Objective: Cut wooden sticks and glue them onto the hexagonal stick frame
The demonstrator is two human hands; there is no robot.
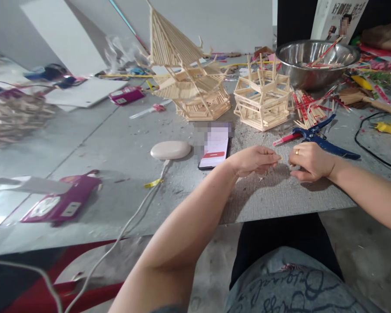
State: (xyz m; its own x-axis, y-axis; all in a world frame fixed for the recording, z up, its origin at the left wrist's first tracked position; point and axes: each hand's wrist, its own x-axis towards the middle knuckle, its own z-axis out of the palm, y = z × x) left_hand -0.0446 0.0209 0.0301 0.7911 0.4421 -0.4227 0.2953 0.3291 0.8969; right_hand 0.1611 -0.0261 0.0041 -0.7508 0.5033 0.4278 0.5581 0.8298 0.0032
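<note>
My left hand (256,160) is pinched closed just above the table's near edge, with a tiny pale bit at its fingertips too small to name. Facing it across a narrow gap, my right hand (311,161) has its fingers curled in; whatever they hold is hidden. Behind my right hand lie blue-handled cutters (326,143) and a red pen-like tool (285,139). A hexagonal frame of thin wooden sticks (262,102) stands beyond my hands. To its left rises a taller stick pagoda (200,104) with a slatted roof.
A phone (215,145) lies left of my left hand, near a white oval device (171,150) with a cable. Red-marked sticks (308,108) lie below a steel bowl (316,78). Purple boxes (65,198) and a stick pile (16,115) are at left.
</note>
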